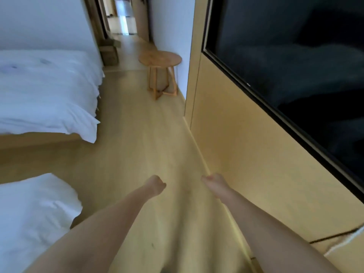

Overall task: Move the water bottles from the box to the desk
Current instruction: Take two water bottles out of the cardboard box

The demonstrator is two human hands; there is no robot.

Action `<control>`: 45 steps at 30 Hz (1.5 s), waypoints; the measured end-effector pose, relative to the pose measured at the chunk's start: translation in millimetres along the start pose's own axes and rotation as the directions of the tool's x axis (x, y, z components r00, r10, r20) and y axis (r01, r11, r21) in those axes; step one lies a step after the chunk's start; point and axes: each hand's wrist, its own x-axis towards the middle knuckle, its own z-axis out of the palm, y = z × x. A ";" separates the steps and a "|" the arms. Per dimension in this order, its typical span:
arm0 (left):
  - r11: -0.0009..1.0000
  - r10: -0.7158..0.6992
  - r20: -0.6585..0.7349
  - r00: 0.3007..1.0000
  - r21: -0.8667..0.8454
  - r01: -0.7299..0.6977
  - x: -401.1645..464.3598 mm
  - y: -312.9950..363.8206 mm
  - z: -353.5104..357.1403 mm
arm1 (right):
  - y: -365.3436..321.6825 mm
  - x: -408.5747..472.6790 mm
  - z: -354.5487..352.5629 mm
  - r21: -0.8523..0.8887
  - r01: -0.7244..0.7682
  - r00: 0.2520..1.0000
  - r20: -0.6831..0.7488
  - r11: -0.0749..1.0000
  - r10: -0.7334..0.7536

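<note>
A pale wood floor (pixel 149 138) carries two white-covered beds (pixel 45 91) at left and a round wooden stool (pixel 160 60)

The floor (pixel 141 138) across the middle of the frame looks like pale wood laminate, smooth with a soft sheen. At upper centre a round stool (pixel 160 59) is of warmer, matt wood with visible grain. The bedding (pixel 45 91) on the left is white cloth, matt and creased. On the right, the wall panel (pixel 246 154) looks like smooth light wood veneer, and the dark screen (pixel 295 56) above it is glossy and reflective in a black frame.
</note>
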 end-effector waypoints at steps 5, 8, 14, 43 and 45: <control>0.992 -0.081 -0.062 0.995 -0.105 0.074 52.2 -17.2 -66.2 | -74.1 74.8 34.1 0.038 0.003 0.999 0.051 0.999 -0.005; 0.987 -0.111 -0.069 0.991 -0.124 0.102 91.7 -23.9 -98.7 | -114.7 121.6 49.9 0.006 0.036 0.996 0.086 0.999 -0.036; 0.990 -0.140 -0.101 0.985 -0.043 0.136 205.9 -14.8 -155.6 | -185.3 233.7 68.4 -0.031 0.063 0.981 0.188 0.998 -0.056; 0.978 -0.207 -0.166 0.964 -0.047 0.202 772.2 36.7 -578.9 | -655.8 763.3 124.7 -0.282 0.266 0.945 0.266 0.922 -0.191; 0.985 -0.172 -0.172 0.970 -0.048 0.167 809.4 47.9 -618.9 | -694.1 795.5 127.5 -0.275 0.268 0.947 0.249 0.923 -0.201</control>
